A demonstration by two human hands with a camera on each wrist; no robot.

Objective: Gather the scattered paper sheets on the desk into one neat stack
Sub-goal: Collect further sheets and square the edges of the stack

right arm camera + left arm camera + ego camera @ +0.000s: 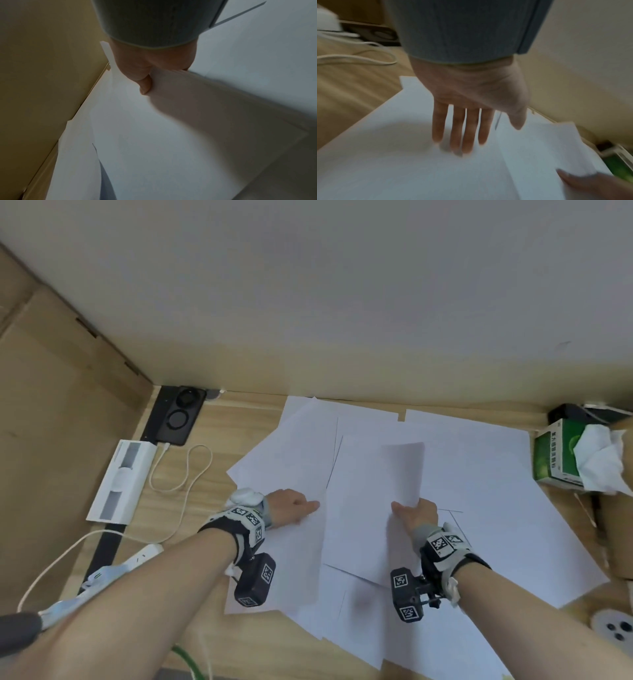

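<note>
Several white paper sheets (486,474) lie scattered and overlapping across the wooden desk (239,419). My right hand (412,513) pinches the near edge of a small bundle of sheets (404,470) and holds it raised and curved above the others; the right wrist view shows the thumb (145,83) pressed on that bundle (214,108). My left hand (294,506) lies flat with straight fingers (462,132) on a sheet (402,162) at the left of the spread.
A green tissue box (561,453) stands at the right edge. On the left are a white device (120,481), a black charger pad (176,416), a looped white cable (191,470) and a power strip (137,556). Cardboard (51,405) lines the left side.
</note>
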